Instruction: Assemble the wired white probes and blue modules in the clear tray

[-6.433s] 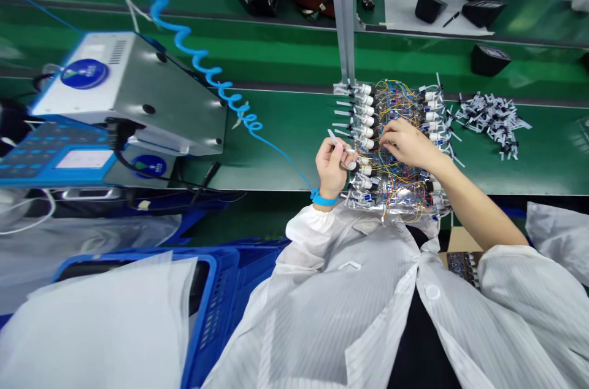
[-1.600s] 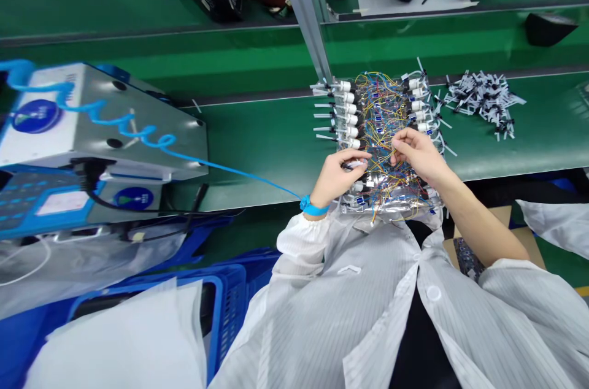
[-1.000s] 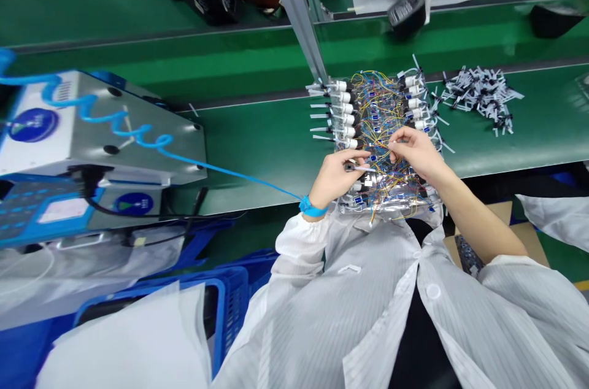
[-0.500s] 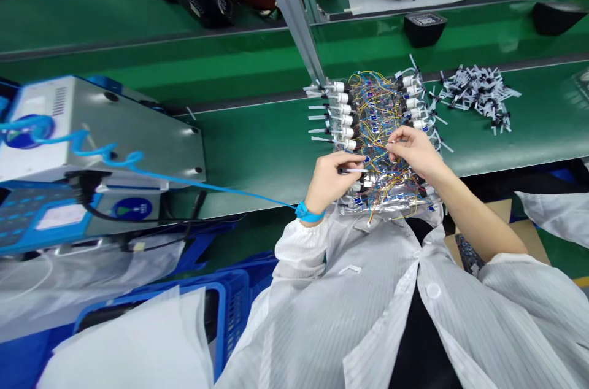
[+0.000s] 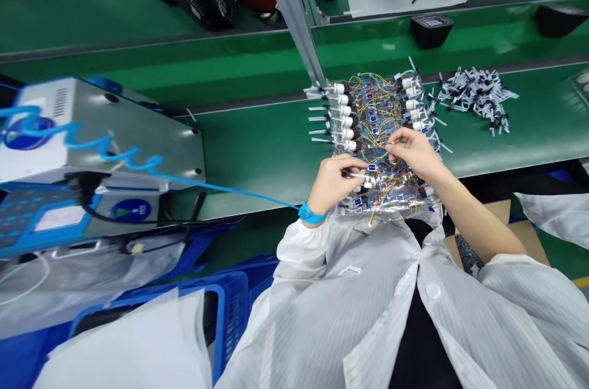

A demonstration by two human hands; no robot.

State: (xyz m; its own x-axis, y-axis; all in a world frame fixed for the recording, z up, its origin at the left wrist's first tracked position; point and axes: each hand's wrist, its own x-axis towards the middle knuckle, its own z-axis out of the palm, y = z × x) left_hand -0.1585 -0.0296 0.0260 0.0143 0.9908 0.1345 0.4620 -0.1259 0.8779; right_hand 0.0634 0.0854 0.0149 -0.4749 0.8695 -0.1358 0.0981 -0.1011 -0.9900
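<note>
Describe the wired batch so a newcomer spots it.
Find the metal post at the far edge of the green table. Near its foot, beneath the left hand and right hand, lies the wired batch. Unlike the loose pile to its right, it has two rows of white caps with coloured wires between.

Wired assemblies (image 5: 375, 111) with white cylinders (image 5: 346, 134) at both ends and tangled yellow and blue leads (image 5: 373, 79) lie in rows on the green bench (image 5: 257, 143); a small black part (image 5: 345, 173) with a pale strip (image 5: 358, 175) sits in the left hand (image 5: 335, 179).
</note>
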